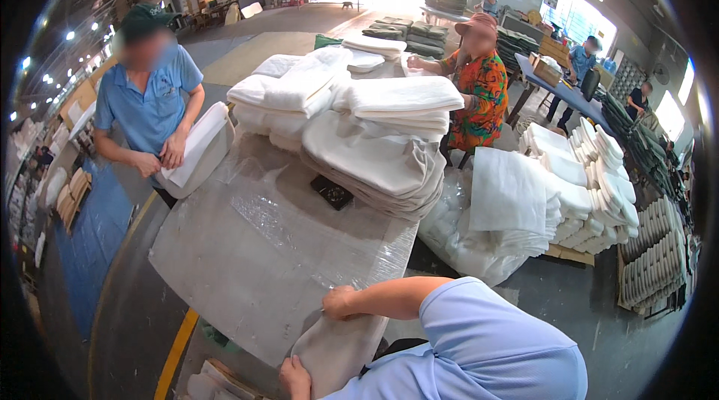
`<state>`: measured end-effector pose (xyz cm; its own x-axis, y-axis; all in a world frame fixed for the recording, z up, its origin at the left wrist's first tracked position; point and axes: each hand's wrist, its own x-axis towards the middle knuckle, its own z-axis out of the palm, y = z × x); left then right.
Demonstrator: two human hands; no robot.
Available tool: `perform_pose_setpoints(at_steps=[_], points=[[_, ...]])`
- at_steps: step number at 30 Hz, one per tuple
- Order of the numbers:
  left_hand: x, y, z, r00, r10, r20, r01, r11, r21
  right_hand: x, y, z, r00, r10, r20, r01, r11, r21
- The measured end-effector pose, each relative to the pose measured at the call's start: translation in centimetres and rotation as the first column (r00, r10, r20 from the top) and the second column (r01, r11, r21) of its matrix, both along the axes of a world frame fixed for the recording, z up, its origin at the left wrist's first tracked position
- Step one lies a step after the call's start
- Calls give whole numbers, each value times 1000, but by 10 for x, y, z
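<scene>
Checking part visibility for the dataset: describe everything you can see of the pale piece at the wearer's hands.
The pale piece is off-white to light grey, plain and smooth, and looks like soft fabric or padding. Its far left outline is rounded. It lies roughly flat on the near end of the table. The right hand is at its far edge, the left hand at its left edge. Its near end isn't fully visible; thickness and underside can't be told.

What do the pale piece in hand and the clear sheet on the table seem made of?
Pale piece: probably fabric or felt, matte; its surface shows no shine. Clear sheet: likely thin plastic film, glossy; it is see-through, wrinkled and catches bright glints.
</scene>
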<state>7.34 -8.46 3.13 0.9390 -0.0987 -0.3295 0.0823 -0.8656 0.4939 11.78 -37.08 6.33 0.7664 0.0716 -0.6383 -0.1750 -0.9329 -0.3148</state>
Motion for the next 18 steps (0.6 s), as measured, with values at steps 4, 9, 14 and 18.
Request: perform_pose_setpoints(at_steps=[4, 9, 14, 18], points=[[-8, -7, 3, 996, 60, 69, -63, 997, 52, -6, -3, -14, 991, 91, 100, -93, 996, 7], [-8, -14, 0, 984, 118, 131, -122, 992, 27, -4, 4, -19, 989, -17, 147, 15, 1000, 14], [-5, -16, -11, 971, 100, 218, -106, 994, 17, -4, 2, -17, 984, -50, 173, 39, 997, 65], [-2, -7, -13, 986, 48, 162, -33, 995, -91, -5, -5, -29, 979, -39, 198, 27, 998, 62]])
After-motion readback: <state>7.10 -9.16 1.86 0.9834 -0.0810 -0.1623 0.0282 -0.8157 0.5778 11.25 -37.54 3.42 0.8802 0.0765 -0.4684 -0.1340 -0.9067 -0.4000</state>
